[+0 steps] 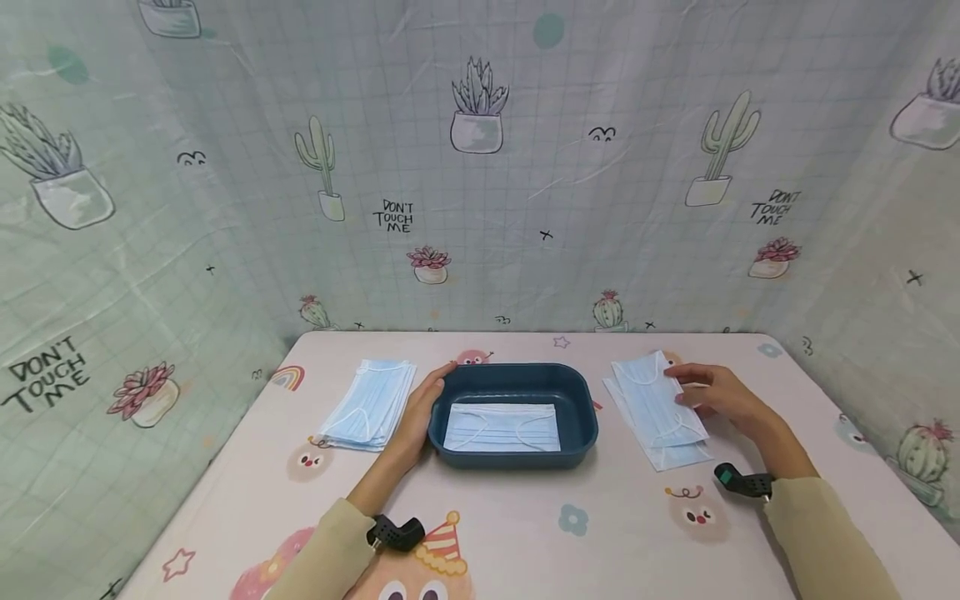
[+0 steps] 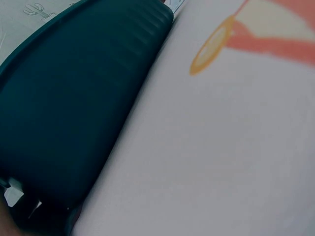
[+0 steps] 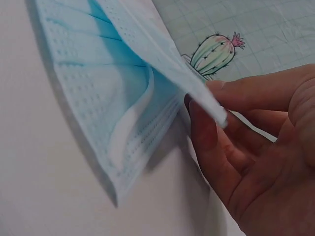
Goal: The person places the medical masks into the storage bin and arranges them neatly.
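A dark teal plastic tray (image 1: 513, 461) sits mid-table with a pale blue face mask (image 1: 502, 427) lying flat inside. My left hand (image 1: 411, 417) holds the tray's left end, fingers reaching along its side to the far corner. In the left wrist view the tray's outer wall (image 2: 74, 108) fills the left, and most of that hand is hidden. At the right, my right hand (image 1: 723, 398) pinches the edge of a top face mask (image 1: 652, 392) between thumb and finger. That mask's edge is lifted in the right wrist view, above another mask (image 1: 678, 457).
Left of the tray lies a fanned stack of face masks (image 1: 367, 404), close to my left forearm. The tablecloth (image 1: 577, 550) has cartoon prints. A patterned curtain (image 1: 540, 192) stands along the table's back and sides.
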`<act>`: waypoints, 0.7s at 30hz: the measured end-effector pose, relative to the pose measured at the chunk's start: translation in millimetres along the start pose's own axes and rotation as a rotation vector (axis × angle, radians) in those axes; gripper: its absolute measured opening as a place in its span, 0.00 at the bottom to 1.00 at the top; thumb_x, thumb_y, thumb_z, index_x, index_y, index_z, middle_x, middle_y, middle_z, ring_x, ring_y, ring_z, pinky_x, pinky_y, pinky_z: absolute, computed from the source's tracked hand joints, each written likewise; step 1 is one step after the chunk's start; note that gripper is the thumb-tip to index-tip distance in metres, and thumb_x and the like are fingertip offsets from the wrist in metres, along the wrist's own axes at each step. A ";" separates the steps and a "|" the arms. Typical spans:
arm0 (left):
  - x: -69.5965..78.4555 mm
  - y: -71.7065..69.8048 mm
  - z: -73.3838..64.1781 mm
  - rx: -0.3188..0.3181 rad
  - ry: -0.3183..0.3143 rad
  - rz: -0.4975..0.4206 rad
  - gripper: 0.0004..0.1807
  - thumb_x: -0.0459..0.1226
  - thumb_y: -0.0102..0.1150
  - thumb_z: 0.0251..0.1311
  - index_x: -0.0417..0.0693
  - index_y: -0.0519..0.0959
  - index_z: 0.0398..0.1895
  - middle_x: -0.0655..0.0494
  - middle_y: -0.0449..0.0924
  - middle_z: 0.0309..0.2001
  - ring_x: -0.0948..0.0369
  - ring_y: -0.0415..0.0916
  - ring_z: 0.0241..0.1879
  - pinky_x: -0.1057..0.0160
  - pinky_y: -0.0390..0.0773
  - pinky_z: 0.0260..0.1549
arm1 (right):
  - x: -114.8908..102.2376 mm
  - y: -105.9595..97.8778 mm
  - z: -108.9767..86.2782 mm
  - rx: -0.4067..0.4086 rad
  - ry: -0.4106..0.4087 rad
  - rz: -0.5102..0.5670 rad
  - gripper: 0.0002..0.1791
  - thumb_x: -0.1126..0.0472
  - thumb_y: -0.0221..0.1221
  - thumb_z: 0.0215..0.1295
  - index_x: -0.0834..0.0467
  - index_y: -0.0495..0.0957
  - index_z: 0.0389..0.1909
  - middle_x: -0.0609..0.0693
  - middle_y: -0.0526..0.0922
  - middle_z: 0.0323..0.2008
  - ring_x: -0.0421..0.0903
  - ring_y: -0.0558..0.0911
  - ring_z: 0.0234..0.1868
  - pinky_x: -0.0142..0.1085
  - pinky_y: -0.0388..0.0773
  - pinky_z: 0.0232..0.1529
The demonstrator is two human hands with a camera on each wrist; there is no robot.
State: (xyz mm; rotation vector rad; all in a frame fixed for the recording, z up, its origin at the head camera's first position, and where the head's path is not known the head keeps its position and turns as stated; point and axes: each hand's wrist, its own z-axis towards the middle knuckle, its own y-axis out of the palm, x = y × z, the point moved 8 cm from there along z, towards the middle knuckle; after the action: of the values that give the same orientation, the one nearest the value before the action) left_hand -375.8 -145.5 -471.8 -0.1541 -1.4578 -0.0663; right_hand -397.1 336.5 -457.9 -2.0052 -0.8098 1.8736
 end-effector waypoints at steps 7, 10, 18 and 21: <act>-0.7 -0.8 0.5 0.004 -0.002 -0.006 0.25 0.46 0.34 0.83 0.55 0.67 0.77 0.55 0.63 0.79 0.53 0.51 0.83 0.45 0.45 0.83 | -0.9 -1.9 0.3 0.019 -0.025 -0.030 0.30 0.62 0.62 0.70 0.64 0.70 0.71 0.71 0.71 0.67 0.52 0.76 0.54 0.33 0.80 0.40; 0.1 -1.0 0.5 0.010 0.000 -0.001 0.25 0.45 0.34 0.83 0.55 0.68 0.77 0.55 0.64 0.79 0.53 0.52 0.82 0.45 0.46 0.82 | -2.3 -2.8 -1.3 0.022 -0.026 -0.032 0.29 0.62 0.62 0.70 0.65 0.70 0.70 0.71 0.72 0.65 0.52 0.76 0.52 0.33 0.80 0.40; -1.3 -1.0 -0.2 0.012 -0.004 0.014 0.25 0.45 0.34 0.83 0.56 0.67 0.77 0.55 0.62 0.80 0.52 0.50 0.83 0.44 0.44 0.82 | -2.9 -3.9 -3.8 0.037 -0.009 -0.051 0.29 0.59 0.63 0.69 0.64 0.72 0.69 0.70 0.73 0.65 0.52 0.76 0.53 0.33 0.80 0.42; -2.0 -0.9 -0.5 0.011 -0.006 0.008 0.26 0.46 0.35 0.83 0.55 0.67 0.77 0.53 0.62 0.80 0.51 0.49 0.83 0.43 0.44 0.82 | -1.7 -3.4 -3.8 0.035 -0.012 -0.048 0.29 0.59 0.63 0.69 0.64 0.72 0.69 0.68 0.75 0.62 0.49 0.76 0.48 0.33 0.81 0.40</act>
State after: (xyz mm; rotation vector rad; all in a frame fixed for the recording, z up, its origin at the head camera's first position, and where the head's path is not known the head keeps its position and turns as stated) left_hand -375.7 -146.5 -473.9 -0.1512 -1.4632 -0.0515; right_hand -394.1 339.0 -454.2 -1.9386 -0.8155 1.8624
